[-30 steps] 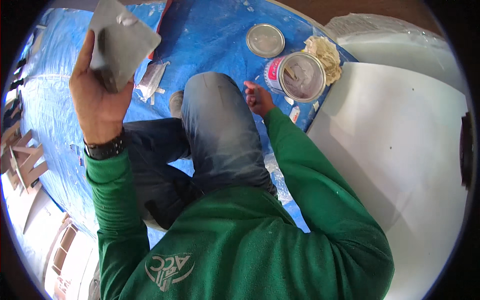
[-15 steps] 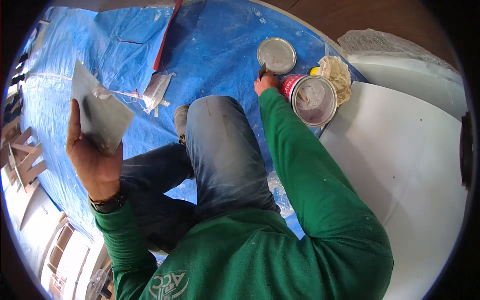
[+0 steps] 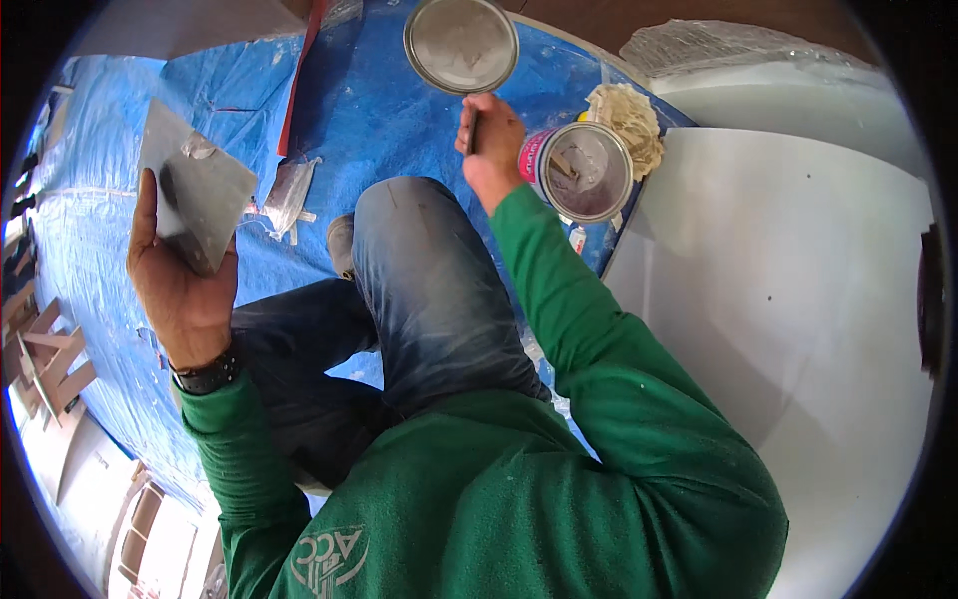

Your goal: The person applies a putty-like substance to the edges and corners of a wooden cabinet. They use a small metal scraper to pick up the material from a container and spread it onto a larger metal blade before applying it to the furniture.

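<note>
Our left hand (image 3: pixel 186 301) clasps a plate (image 3: pixel 213 190); our curled right hand (image 3: pixel 496 142) grips a tool (image 3: pixel 472 132) beside lid (image 3: pixel 461 46) and can (image 3: pixel 531 160), rag (image 3: pixel 633 124) beyond.

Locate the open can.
Head view, upper right of centre: the can is just right of the right hand, with the crumpled wad at its upper right and the white panel lower right.

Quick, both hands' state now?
Left hand: holding a flat grey square plate.
Right hand: closed on a thin dark object; grip on the round lid unclear.
</note>
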Tool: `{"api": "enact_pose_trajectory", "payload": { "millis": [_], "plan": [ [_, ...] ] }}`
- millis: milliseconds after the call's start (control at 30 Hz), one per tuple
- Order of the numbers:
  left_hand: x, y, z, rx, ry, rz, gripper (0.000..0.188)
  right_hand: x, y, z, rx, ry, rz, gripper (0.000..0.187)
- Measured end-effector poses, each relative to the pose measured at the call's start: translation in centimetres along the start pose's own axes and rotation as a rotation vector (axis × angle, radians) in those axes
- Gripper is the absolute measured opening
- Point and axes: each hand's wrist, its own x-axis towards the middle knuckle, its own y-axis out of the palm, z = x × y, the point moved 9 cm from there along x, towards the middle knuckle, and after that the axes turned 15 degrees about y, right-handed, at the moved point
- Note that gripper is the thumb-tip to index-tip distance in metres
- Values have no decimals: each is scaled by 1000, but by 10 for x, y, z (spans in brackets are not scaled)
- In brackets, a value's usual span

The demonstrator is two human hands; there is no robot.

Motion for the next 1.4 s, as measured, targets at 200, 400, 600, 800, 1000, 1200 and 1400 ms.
{"api": "enact_pose_trajectory", "payload": {
  "millis": [200, 400, 600, 800, 1000, 1200, 1400],
  "plan": [
    [19, 1, 10, 83, 42, -110, 30, -92, -56, 109, -321, -304, -30, 9],
    [20, 42, 25, 152, 126, -382, 34, -129, -188, 117, -569, -281, -284, 11],
    [26, 59, 46, 109, 66, -294, 35, -130, -235, 98, -789, -173, -493, 25],
    [32, 50, 50, 94, 72, -262, 33, -135, -228, 106, -958, -157, -528, 22],
    [39, 34, 41, 141, 103, -233, 31, -133, -269, 91, -778, -57, -441, 31],
    [35, 32, 47, 180, 107, -270, 33, -103, -348, 34, -1301, 48, -625, 41],
    [32, 31, 59, 200, 79, -196, 32, -64, -389, -11, -1587, 133, -674, 74]
  ]
}}
